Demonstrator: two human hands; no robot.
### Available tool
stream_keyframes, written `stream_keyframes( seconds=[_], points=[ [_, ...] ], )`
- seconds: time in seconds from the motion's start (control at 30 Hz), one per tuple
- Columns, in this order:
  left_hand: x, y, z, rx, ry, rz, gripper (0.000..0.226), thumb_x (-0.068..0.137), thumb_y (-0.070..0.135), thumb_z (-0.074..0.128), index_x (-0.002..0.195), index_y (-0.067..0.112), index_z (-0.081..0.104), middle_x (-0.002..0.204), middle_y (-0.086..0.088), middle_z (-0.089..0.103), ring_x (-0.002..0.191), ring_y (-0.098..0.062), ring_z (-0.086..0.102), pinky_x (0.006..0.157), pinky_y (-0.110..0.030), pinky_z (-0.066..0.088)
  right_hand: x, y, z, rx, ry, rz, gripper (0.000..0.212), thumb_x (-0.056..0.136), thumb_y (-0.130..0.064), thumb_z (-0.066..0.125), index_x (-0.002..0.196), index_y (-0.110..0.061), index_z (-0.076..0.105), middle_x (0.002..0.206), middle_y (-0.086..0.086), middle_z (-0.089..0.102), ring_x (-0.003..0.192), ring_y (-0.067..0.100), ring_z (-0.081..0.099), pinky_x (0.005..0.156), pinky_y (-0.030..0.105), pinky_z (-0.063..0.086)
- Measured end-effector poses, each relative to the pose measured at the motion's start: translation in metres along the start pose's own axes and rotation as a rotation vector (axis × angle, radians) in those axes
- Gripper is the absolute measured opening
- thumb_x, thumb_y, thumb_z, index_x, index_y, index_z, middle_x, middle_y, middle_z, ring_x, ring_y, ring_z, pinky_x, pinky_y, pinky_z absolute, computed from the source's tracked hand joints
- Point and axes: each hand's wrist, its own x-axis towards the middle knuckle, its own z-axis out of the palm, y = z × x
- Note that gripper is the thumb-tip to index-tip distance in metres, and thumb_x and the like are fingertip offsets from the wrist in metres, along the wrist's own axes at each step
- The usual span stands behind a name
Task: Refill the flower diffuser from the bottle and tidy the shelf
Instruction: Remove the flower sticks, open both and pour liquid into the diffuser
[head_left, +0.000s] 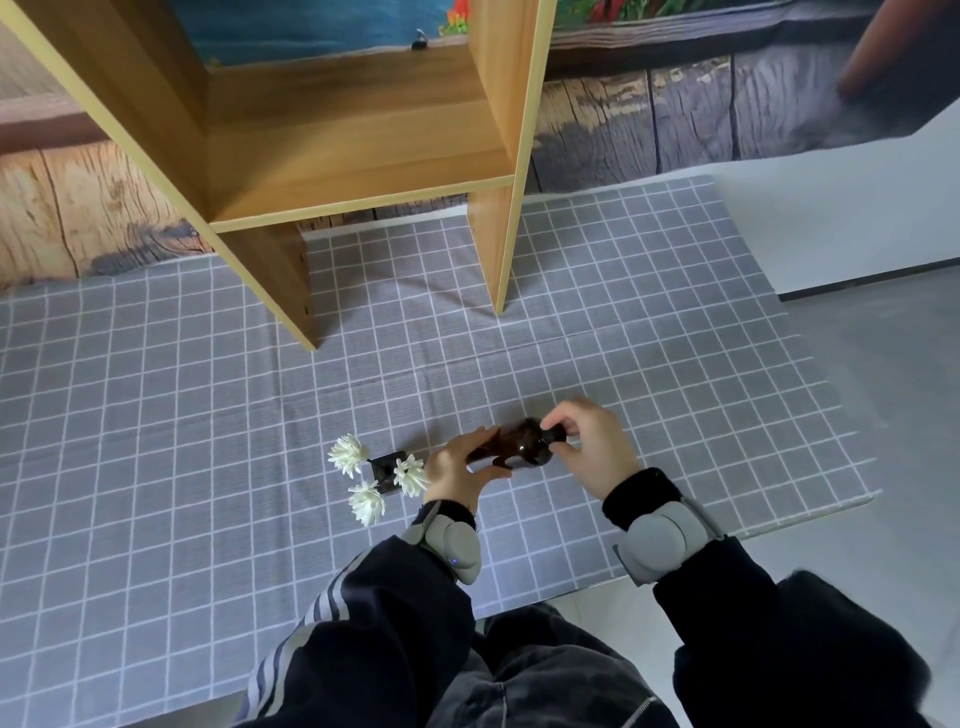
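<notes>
**Hands on the bottle, cap stage — refill not started**

Left hand (457, 470) grips the body of the brown bottle (522, 448), held roughly on its side, low over the grey checked mat (208, 415). Your right hand (587, 441) pinches the dark cap (553, 434) at the bottle's right end, fingers curled round it. I can't tell whether the cap is loose or tight.

Status, as I read it:
- Bottle is picked up and in both hands. Looks like the uncapping step.
- Flower diffuser (384, 470) stands on the mat just left of your left hand: small dark square pot with three white flowers on it. Nothing is tipped towards it, so I judge no pouring done. Its liquid level is not visible.
- Wooden shelf (363, 150) stands at the back of the mat. The one compartment in view shows bare board, with a small dark object at its back edge, too small to identify.

Left to do, my estimate: get the cap off, pour into the pot, recap, then put bottle and diffuser on the shelf. Early in the task.

Watch the flowers — they crowd the pot opening, and your left wrist is close to the nearest one.
</notes>
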Motion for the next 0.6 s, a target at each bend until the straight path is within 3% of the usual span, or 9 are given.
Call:
stream_keyframes(
  seconds=[0.1, 0.2, 0.27, 0.4, 0.5, 0.6],
  points=[
    [0.0030, 0.0043, -0.0003, 0.024, -0.024, 0.010, 0.055, 0.062, 0.003, 0.079, 0.114, 0.012, 0.061, 0.118, -0.011, 0.062, 0.107, -0.023, 0.058, 0.098, -0.034, 0.045, 0.0022, -0.0024, 0.0023, -0.022, 0.045, 0.026, 0.018, 0.080, -0.001, 0.063, 0.098, -0.002, 0.061, 0.097, 0.008, 0.058, 0.085, 0.016, 0.053, 0.079, 0.029, 0.046],
    [0.0035, 0.0064, -0.0001, 0.024, -0.016, -0.016, 0.056, 0.061, 0.002, 0.080, 0.113, 0.013, 0.061, 0.120, -0.011, 0.062, 0.111, -0.025, 0.057, 0.101, -0.037, 0.045, 0.0042, -0.0036, 0.0075, -0.117, 0.045, 0.104, 0.017, 0.088, -0.016, 0.056, 0.098, -0.002, 0.059, 0.092, 0.006, 0.055, 0.083, 0.020, 0.052, 0.072, 0.026, 0.037],
    [0.0031, 0.0041, 0.0010, 0.068, -0.029, 0.007, 0.056, 0.062, 0.005, 0.080, 0.114, 0.015, 0.061, 0.122, -0.011, 0.061, 0.112, -0.025, 0.057, 0.102, -0.038, 0.044, 0.0038, -0.0028, 0.0087, -0.136, 0.023, 0.081, 0.011, 0.087, -0.007, 0.054, 0.095, -0.004, 0.060, 0.095, 0.013, 0.060, 0.087, 0.026, 0.057, 0.072, 0.026, 0.037],
    [0.0026, 0.0049, 0.0004, 0.071, -0.033, 0.025, 0.056, 0.063, 0.005, 0.079, 0.115, 0.014, 0.060, 0.121, -0.012, 0.061, 0.111, -0.026, 0.057, 0.102, -0.038, 0.044, 0.0037, -0.0039, 0.0057, -0.046, 0.025, 0.045, 0.026, 0.079, 0.004, 0.056, 0.102, -0.007, 0.059, 0.102, 0.009, 0.058, 0.091, 0.020, 0.054, 0.078, 0.024, 0.039],
    [0.0023, 0.0045, 0.0000, 0.060, -0.033, 0.015, 0.057, 0.063, 0.004, 0.079, 0.116, 0.013, 0.060, 0.121, -0.014, 0.060, 0.112, -0.028, 0.056, 0.102, -0.041, 0.044, 0.0054, -0.0034, 0.0035, -0.078, 0.084, 0.077, 0.012, 0.085, -0.011, 0.058, 0.095, -0.005, 0.059, 0.088, 0.002, 0.051, 0.078, 0.017, 0.049, 0.071, 0.027, 0.038],
    [0.0016, 0.0033, 0.0008, 0.067, -0.028, 0.022, 0.056, 0.062, 0.002, 0.079, 0.114, 0.013, 0.062, 0.120, -0.014, 0.061, 0.111, -0.028, 0.057, 0.100, -0.034, 0.044, 0.0050, -0.0034, 0.0000, -0.105, -0.006, 0.041, 0.007, 0.084, -0.001, 0.055, 0.085, -0.005, 0.060, 0.078, -0.002, 0.046, 0.067, 0.014, 0.046, 0.068, 0.028, 0.037]
  ],
)
